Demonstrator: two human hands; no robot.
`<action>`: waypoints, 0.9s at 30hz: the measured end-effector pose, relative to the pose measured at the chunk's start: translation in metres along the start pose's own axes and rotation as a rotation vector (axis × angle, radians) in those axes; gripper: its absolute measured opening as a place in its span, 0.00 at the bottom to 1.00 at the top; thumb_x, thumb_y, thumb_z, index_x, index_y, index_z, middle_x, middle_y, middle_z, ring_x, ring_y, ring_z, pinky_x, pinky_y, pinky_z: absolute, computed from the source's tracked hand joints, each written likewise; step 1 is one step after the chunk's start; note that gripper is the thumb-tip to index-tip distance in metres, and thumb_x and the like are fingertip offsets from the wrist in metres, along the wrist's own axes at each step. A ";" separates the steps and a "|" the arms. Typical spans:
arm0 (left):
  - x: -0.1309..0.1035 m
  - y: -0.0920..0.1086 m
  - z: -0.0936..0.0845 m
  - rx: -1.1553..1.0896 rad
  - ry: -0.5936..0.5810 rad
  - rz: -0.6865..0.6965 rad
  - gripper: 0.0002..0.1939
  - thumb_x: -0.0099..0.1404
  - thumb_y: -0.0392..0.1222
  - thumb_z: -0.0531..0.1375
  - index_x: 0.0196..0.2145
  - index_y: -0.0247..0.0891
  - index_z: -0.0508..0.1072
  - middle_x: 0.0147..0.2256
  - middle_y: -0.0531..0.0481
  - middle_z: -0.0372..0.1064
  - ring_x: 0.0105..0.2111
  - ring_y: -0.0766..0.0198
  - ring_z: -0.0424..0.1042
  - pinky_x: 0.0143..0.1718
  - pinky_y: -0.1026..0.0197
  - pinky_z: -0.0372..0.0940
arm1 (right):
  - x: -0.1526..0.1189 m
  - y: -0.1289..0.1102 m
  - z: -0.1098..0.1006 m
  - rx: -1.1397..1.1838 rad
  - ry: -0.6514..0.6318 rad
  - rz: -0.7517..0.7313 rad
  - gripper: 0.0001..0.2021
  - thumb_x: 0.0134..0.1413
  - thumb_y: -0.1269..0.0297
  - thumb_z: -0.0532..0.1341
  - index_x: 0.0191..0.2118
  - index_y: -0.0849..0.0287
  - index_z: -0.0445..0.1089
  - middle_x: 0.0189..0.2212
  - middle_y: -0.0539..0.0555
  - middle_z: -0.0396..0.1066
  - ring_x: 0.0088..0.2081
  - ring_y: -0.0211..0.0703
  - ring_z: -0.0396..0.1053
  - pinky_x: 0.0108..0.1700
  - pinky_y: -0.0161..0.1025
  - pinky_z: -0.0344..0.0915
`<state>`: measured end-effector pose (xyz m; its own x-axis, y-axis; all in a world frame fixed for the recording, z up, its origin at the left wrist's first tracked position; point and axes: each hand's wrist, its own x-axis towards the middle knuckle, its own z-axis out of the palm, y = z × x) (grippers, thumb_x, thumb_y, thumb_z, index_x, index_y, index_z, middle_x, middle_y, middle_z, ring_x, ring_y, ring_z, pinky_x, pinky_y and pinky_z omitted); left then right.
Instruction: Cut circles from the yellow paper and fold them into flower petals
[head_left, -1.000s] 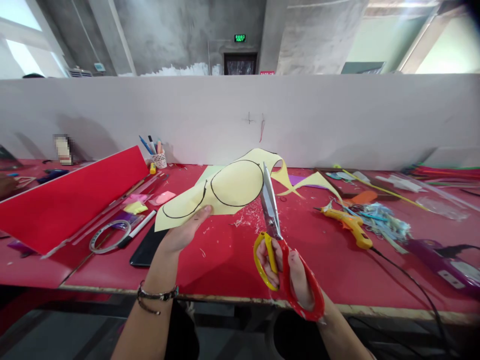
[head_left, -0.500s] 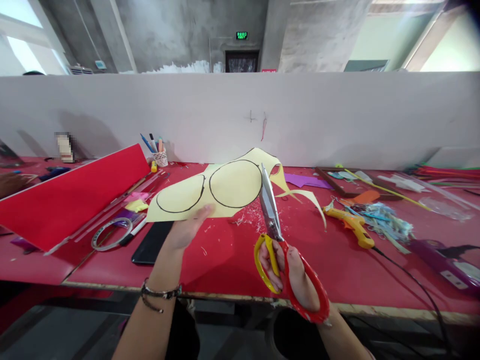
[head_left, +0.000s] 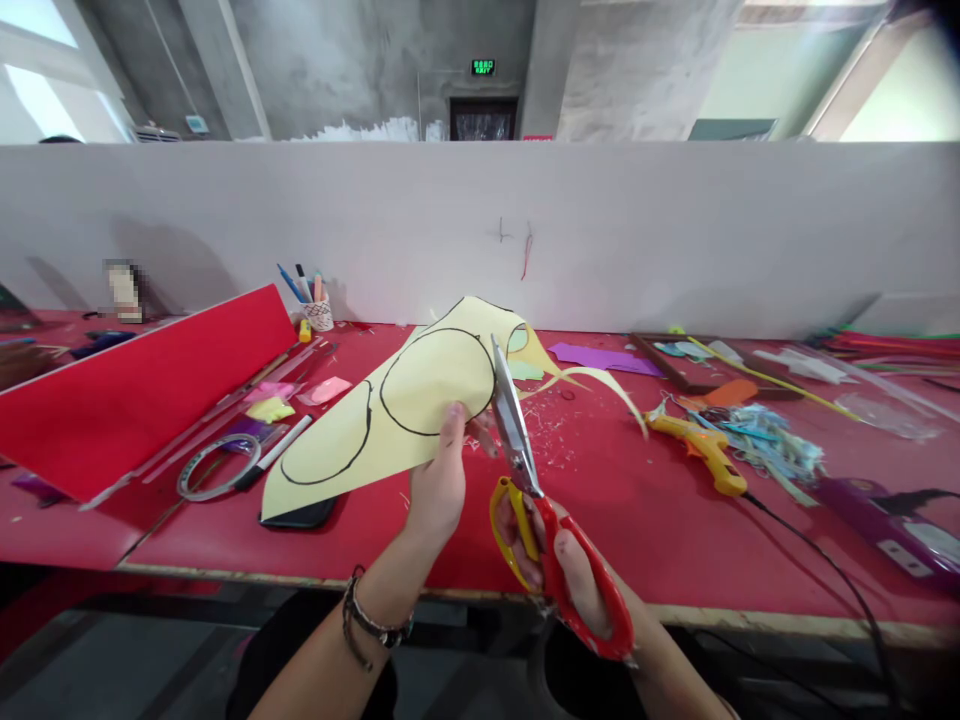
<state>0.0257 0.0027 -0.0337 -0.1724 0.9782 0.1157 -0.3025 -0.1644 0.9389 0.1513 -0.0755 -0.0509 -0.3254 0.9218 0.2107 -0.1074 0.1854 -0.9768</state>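
Pale yellow paper (head_left: 341,420) with black drawn circles is pinched in my left hand (head_left: 442,475), thumb on top and fingers beneath. My right hand (head_left: 562,560) is closed round the red and yellow handles of the scissors (head_left: 517,430). Their blades point up and away, against the right edge of the larger circle. A thin curled strip of the same paper (head_left: 611,385) hangs to the right of the blades. The paper's left end lies over a black phone (head_left: 304,514).
On the red table (head_left: 675,555) are a yellow glue gun (head_left: 705,450), a tape roll (head_left: 217,468), a marker (head_left: 274,452), a pen cup (head_left: 316,314), purple paper (head_left: 607,358) and a purple device (head_left: 885,525). A red board (head_left: 150,390) leans at left.
My left hand has moved right along the paper and now pinches it near the larger circle. The paper has turned and shifted left, and the scissors have moved slightly left.
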 end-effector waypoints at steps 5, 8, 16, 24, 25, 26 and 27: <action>0.001 -0.003 0.000 0.007 0.074 0.029 0.17 0.59 0.57 0.55 0.34 0.42 0.71 0.36 0.49 0.73 0.41 0.59 0.70 0.46 0.58 0.63 | -0.001 0.007 -0.002 -0.022 -0.059 -0.061 0.21 0.56 0.41 0.50 0.40 0.54 0.63 0.25 0.49 0.54 0.25 0.41 0.52 0.28 0.39 0.56; 0.001 -0.002 0.001 0.016 0.054 0.031 0.19 0.61 0.58 0.53 0.28 0.41 0.71 0.32 0.50 0.72 0.37 0.62 0.70 0.45 0.59 0.62 | 0.000 0.007 0.000 -0.082 -0.027 -0.111 0.21 0.56 0.41 0.49 0.38 0.54 0.64 0.28 0.51 0.57 0.27 0.42 0.53 0.32 0.41 0.59; -0.003 0.000 0.002 0.051 -0.162 0.189 0.23 0.63 0.59 0.49 0.20 0.41 0.65 0.22 0.54 0.60 0.27 0.65 0.62 0.39 0.63 0.60 | 0.003 -0.005 0.008 -0.157 0.093 -0.095 0.20 0.57 0.43 0.48 0.30 0.55 0.60 0.26 0.50 0.57 0.26 0.40 0.54 0.29 0.39 0.57; -0.007 0.004 0.006 0.030 -0.245 0.179 0.24 0.65 0.57 0.48 0.19 0.42 0.66 0.22 0.53 0.65 0.29 0.64 0.64 0.41 0.62 0.58 | 0.004 0.004 0.007 -0.049 0.124 -0.040 0.22 0.56 0.40 0.49 0.28 0.55 0.59 0.21 0.47 0.53 0.20 0.37 0.50 0.22 0.36 0.52; -0.008 0.003 0.007 0.023 -0.250 0.154 0.24 0.65 0.57 0.48 0.18 0.42 0.66 0.22 0.53 0.65 0.29 0.64 0.64 0.41 0.62 0.57 | 0.004 0.005 0.007 -0.012 0.115 -0.024 0.22 0.56 0.39 0.48 0.29 0.55 0.58 0.19 0.46 0.51 0.18 0.36 0.48 0.21 0.36 0.50; -0.009 0.002 0.008 0.012 -0.258 0.126 0.24 0.64 0.58 0.48 0.18 0.42 0.65 0.22 0.53 0.65 0.29 0.64 0.64 0.41 0.62 0.57 | 0.003 0.006 0.008 0.022 0.107 -0.006 0.22 0.55 0.39 0.47 0.29 0.55 0.58 0.18 0.45 0.50 0.17 0.35 0.47 0.21 0.36 0.49; -0.010 0.002 0.009 -0.003 -0.266 0.100 0.25 0.64 0.58 0.48 0.17 0.42 0.64 0.22 0.53 0.65 0.30 0.64 0.64 0.42 0.61 0.58 | 0.003 0.007 0.009 0.050 0.100 0.007 0.23 0.55 0.38 0.47 0.30 0.54 0.58 0.17 0.44 0.49 0.17 0.35 0.46 0.20 0.35 0.48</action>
<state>0.0354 -0.0063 -0.0303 0.0499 0.9560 0.2892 -0.2990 -0.2620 0.9176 0.1413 -0.0744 -0.0571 -0.2314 0.9528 0.1968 -0.1535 0.1640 -0.9745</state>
